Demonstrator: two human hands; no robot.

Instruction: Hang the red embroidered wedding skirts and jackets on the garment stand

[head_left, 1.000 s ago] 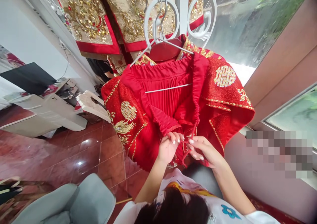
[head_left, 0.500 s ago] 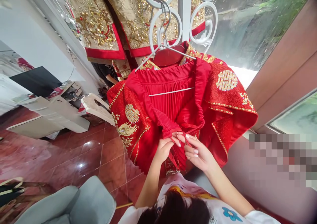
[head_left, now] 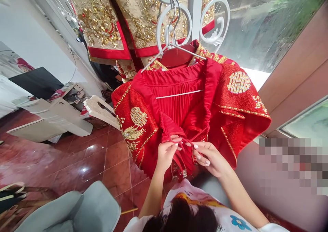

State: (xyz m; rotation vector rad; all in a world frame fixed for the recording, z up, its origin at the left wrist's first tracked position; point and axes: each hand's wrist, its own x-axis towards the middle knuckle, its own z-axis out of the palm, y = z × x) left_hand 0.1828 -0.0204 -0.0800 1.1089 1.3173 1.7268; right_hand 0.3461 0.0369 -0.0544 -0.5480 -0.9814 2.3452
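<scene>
A red pleated skirt (head_left: 173, 110) with a gathered waistband hangs from a white wire hanger (head_left: 179, 94). Behind it hangs a red jacket (head_left: 232, 104) with gold embroidery and beaded edges. At the skirt's front opening, my left hand (head_left: 166, 153) is closed, thumb and fingers pinching a thin red ribbon (head_left: 182, 146) at the waistband. My right hand (head_left: 211, 155) pinches another part of the ribbon slightly to the right. Loose red ends dangle below my fingers. Whether the ribbon forms a knot or a loop I cannot tell.
The hanger hooks onto white scrolled ironwork (head_left: 196, 16) by a window. Beige gold-beaded garments (head_left: 99, 23) hang behind. A grey chair (head_left: 94, 204) stands at lower left. Farther left are a white desk (head_left: 69, 114) and a dark monitor (head_left: 38, 82).
My hands have drawn slightly apart, left hand leftward and right hand rightward, stretching the ribbon between them. The camera view has shifted a little.
</scene>
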